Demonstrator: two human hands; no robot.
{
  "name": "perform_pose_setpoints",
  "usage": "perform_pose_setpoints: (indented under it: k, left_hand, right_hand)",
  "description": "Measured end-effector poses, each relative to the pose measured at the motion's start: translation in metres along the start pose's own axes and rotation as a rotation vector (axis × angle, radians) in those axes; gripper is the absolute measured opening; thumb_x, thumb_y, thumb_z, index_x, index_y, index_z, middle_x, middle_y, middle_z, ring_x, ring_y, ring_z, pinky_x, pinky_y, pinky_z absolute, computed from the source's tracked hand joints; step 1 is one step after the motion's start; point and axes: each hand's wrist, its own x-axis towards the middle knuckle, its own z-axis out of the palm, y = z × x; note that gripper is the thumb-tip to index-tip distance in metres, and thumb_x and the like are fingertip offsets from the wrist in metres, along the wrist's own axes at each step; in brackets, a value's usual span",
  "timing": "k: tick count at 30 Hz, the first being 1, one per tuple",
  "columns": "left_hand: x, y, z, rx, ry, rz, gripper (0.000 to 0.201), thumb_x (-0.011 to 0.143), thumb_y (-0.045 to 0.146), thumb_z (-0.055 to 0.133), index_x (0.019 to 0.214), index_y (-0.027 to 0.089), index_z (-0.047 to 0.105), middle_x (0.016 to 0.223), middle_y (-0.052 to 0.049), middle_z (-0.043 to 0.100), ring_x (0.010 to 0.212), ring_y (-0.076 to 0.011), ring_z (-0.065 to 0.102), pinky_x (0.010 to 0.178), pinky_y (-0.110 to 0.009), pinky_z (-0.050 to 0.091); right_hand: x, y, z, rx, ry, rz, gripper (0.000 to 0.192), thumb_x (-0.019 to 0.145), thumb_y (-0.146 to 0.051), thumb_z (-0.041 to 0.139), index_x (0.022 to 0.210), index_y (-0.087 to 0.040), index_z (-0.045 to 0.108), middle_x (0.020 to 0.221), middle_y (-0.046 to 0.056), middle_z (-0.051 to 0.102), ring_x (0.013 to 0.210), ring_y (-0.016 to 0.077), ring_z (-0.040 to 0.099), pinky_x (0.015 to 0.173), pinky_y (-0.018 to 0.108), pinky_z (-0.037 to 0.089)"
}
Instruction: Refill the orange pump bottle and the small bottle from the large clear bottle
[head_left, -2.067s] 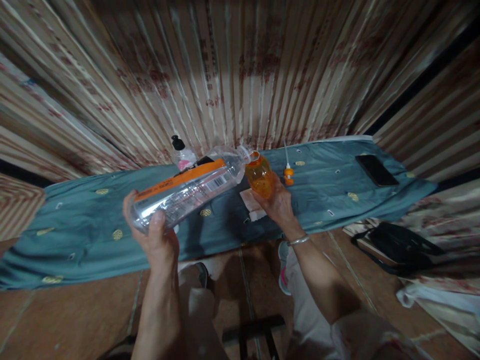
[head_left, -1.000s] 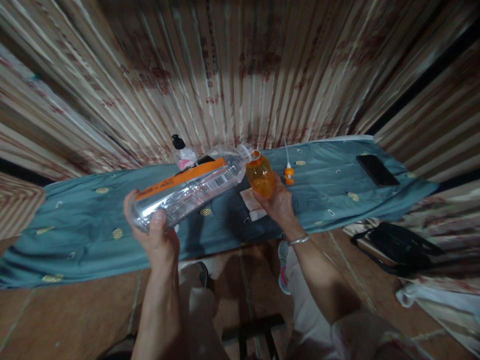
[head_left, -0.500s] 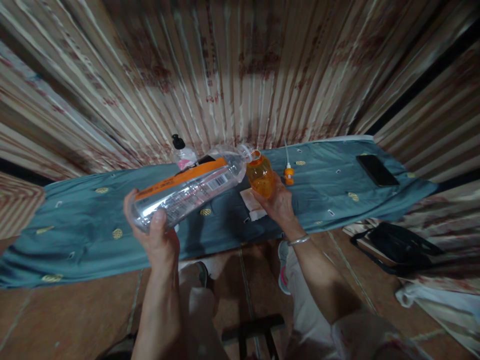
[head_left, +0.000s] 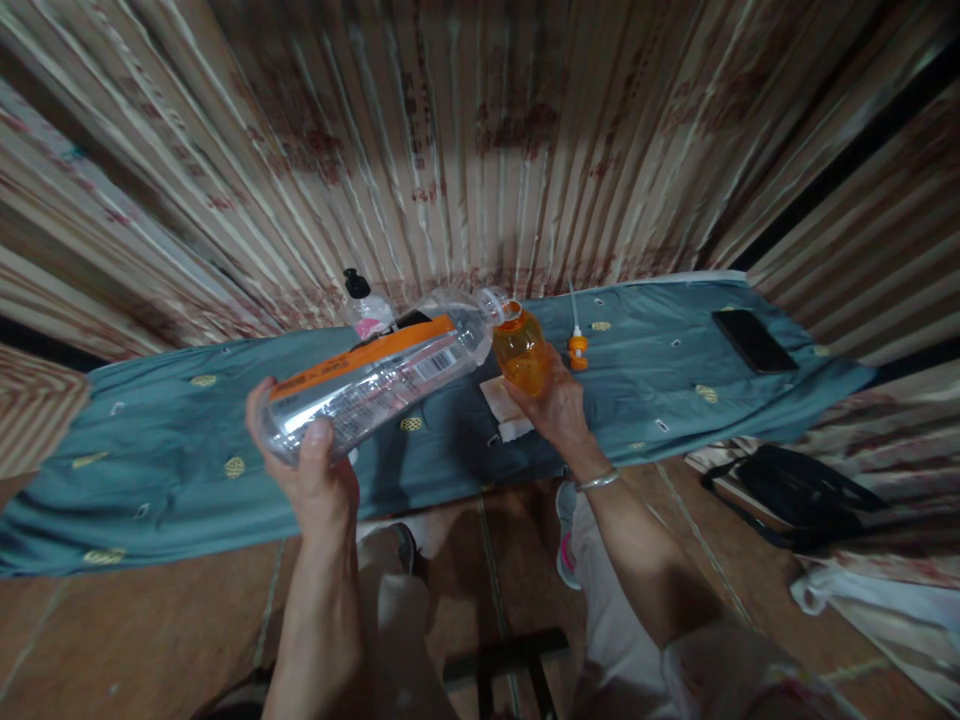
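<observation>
A pleated, flower-printed curtain (head_left: 517,150) fills the space behind the orange bottle (head_left: 520,352), and a tiled floor (head_left: 187,630) shows in front of and below it. The counter (head_left: 180,450), draped in teal cloth with yellow and white prints, stretches beneath the orange bottle and out to both sides. A dark bag (head_left: 795,490) lies well to the right of the orange bottle and lower down, beyond the counter's near edge. The large clear bottle (head_left: 367,385), with an orange-banded label, is tilted over to the left of the orange bottle, its neck meeting that bottle's open mouth; whether the two rims touch cannot be told. The person's left hand (head_left: 319,490) is wrapped around the large bottle's base, thumb along the near side, while the right hand (head_left: 559,405) grasps the orange bottle from its right, holding it above the counter with its mouth slanted toward the clear neck. A black phone (head_left: 754,340) lies well to the right of the orange bottle. A black-topped bottle (head_left: 370,315) stands to its left, partly hidden. A pale packet (head_left: 506,408) lies just below it, and an orange pump head (head_left: 577,350) with a thin tube rests near its right side.
</observation>
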Motion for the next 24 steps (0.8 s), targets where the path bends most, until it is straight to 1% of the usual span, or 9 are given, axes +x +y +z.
perform_pose_setpoints:
  k: [4,6,10,14,17,20,24]
  left_hand:
    - [-0.0001,0.0017,0.0016,0.002,0.003,0.011,0.076,0.084,0.071,0.088,0.15,0.037,0.072,0.121,-0.003,0.076,0.107,-0.0287,0.077,0.099,-0.048,0.069]
    - [0.0,0.0012,0.001,0.002,0.006,0.009,0.077,0.084,0.07,0.089,0.15,0.038,0.071,0.122,-0.003,0.076,0.108,-0.0285,0.077,0.099,-0.048,0.069]
    - [0.0003,-0.0004,-0.001,-0.001,-0.001,0.008,0.078,0.083,0.071,0.09,0.151,0.038,0.069,0.124,-0.003,0.075,0.11,-0.0293,0.076,0.104,-0.052,0.069]
    - [-0.0003,-0.0011,-0.0003,-0.036,0.012,-0.004,0.08,0.081,0.071,0.093,0.15,0.038,0.072,0.125,-0.003,0.075,0.111,-0.0297,0.076,0.106,-0.053,0.069]
    - [-0.0009,-0.0008,0.0014,-0.03,0.03,0.001,0.079,0.08,0.072,0.094,0.148,0.037,0.075,0.126,-0.003,0.076,0.112,-0.0297,0.077,0.105,-0.051,0.07]
    - [-0.0007,-0.0003,0.0022,-0.021,0.029,0.006,0.079,0.081,0.073,0.093,0.148,0.038,0.075,0.125,-0.002,0.077,0.11,-0.0288,0.077,0.102,-0.049,0.07]
    - [-0.0001,0.0004,0.0017,-0.007,0.014,0.011,0.08,0.081,0.073,0.092,0.149,0.037,0.074,0.124,-0.003,0.077,0.107,-0.0285,0.078,0.098,-0.048,0.071]
  right_hand:
    - [0.0001,0.0012,0.0,-0.014,-0.01,0.01,0.092,0.103,-0.067,0.08,0.17,-0.009,0.056,0.144,0.03,0.084,0.131,0.0466,0.084,0.11,0.062,0.072]
    - [0.0002,0.0021,-0.0001,-0.013,-0.018,0.014,0.092,0.102,-0.066,0.081,0.17,-0.009,0.056,0.146,0.03,0.084,0.132,0.0463,0.084,0.111,0.062,0.072]
    - [0.0,0.0038,0.0005,-0.018,-0.022,0.017,0.09,0.103,-0.065,0.081,0.17,-0.011,0.055,0.145,0.03,0.083,0.134,0.0461,0.083,0.112,0.062,0.072]
    - [-0.0003,0.0038,0.0013,-0.016,-0.015,0.018,0.093,0.102,-0.066,0.081,0.171,-0.009,0.055,0.143,0.03,0.084,0.132,0.0467,0.084,0.111,0.064,0.072]
    - [-0.0005,0.0029,0.0016,-0.012,0.002,0.005,0.093,0.103,-0.068,0.079,0.171,-0.009,0.056,0.144,0.03,0.084,0.132,0.0475,0.083,0.11,0.066,0.072]
    - [-0.0007,0.0022,0.0017,-0.007,0.011,-0.004,0.09,0.107,-0.07,0.075,0.171,-0.011,0.057,0.143,0.029,0.085,0.133,0.0474,0.083,0.109,0.066,0.072]
    - [-0.001,0.0018,0.0017,0.012,0.008,0.001,0.093,0.106,-0.075,0.075,0.171,-0.011,0.058,0.144,0.03,0.084,0.133,0.0471,0.083,0.111,0.066,0.072]
